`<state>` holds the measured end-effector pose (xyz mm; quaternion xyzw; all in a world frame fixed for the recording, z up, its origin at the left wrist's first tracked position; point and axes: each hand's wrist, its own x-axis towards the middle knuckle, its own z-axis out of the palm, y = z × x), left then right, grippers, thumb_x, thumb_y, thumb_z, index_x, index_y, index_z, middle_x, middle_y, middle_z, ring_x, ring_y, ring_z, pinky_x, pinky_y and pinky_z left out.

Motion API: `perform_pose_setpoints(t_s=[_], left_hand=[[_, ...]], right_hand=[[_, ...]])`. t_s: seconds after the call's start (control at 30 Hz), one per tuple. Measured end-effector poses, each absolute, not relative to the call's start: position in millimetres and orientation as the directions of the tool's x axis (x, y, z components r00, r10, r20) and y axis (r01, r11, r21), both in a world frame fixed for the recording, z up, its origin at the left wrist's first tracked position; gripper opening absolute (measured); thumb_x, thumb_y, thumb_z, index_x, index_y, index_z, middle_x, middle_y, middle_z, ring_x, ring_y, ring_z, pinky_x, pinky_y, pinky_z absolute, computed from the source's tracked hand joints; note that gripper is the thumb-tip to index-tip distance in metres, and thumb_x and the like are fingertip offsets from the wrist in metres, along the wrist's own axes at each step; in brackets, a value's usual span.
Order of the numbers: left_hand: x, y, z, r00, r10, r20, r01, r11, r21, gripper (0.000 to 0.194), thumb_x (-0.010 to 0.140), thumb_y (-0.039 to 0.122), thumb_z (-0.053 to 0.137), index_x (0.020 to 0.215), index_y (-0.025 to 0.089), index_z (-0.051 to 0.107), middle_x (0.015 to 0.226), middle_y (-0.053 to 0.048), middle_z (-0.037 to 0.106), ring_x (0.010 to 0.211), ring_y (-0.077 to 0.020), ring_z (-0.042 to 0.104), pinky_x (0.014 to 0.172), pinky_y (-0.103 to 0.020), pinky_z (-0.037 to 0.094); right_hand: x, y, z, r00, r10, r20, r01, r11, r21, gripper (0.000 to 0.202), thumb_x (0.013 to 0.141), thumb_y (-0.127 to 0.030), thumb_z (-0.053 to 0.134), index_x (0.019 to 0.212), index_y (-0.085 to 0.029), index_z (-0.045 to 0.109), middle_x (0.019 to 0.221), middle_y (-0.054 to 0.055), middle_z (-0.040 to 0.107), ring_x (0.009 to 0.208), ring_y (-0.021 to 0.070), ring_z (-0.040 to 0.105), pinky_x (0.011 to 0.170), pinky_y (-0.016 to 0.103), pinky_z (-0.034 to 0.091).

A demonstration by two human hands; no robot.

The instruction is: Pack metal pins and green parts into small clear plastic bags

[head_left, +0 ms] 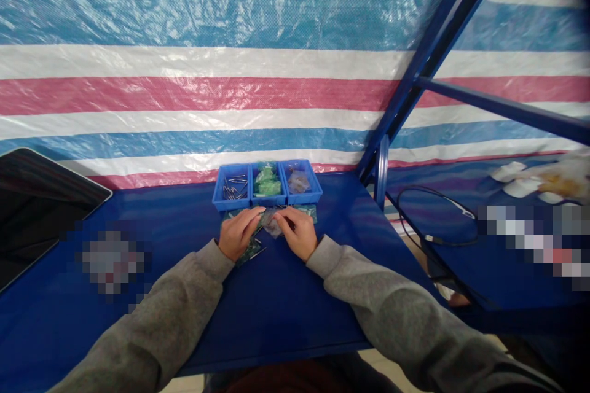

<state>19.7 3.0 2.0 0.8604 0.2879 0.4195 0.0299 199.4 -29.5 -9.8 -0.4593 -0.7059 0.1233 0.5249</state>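
My left hand and my right hand are close together over the blue table, fingers bent inward. Between them is a small clear plastic bag, pinched by both hands at its edges. What is inside the bag is too small to make out. Green packets lie under and beside my left hand, along with a thin metal rod. Another green packet shows behind my right hand.
Behind my hands stand three joined blue bins: slim metal rods in the left bin, green packets in the middle bin, clear bags in the right bin. A dark screen is at left; a blue frame post and black cable at right.
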Motion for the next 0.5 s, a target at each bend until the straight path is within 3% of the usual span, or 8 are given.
perform_pose_setpoints(t_s=[0.3,0.5], left_hand=[[19.0,2.5,3.8,0.484,0.544,0.685,0.503,-0.814,0.291,0.031,0.091,0.019,0.040,0.119,0.016,0.053,0.093,-0.007,0.064,0.078,-0.0122,0.061,0.074,-0.023,0.050],[17.9,3.4,4.6,0.511,0.530,0.677,0.465,-0.833,0.300,0.032,0.091,0.017,0.039,0.119,0.017,0.053,0.095,-0.007,0.061,0.085,-0.0131,0.059,0.077,-0.025,0.049]], right_hand=[[200.1,-30.0,-10.2,-0.028,0.784,0.620,0.519,0.541,-0.662,0.025,0.090,-0.028,0.043,0.080,-0.017,0.063,0.070,0.003,0.060,0.065,0.0139,0.054,0.063,0.025,0.040],[199.9,-30.0,-10.5,-0.026,0.786,0.617,0.528,0.535,-0.659,0.026,0.090,-0.029,0.043,0.080,-0.017,0.063,0.070,0.003,0.060,0.064,0.0140,0.054,0.062,0.025,0.040]])
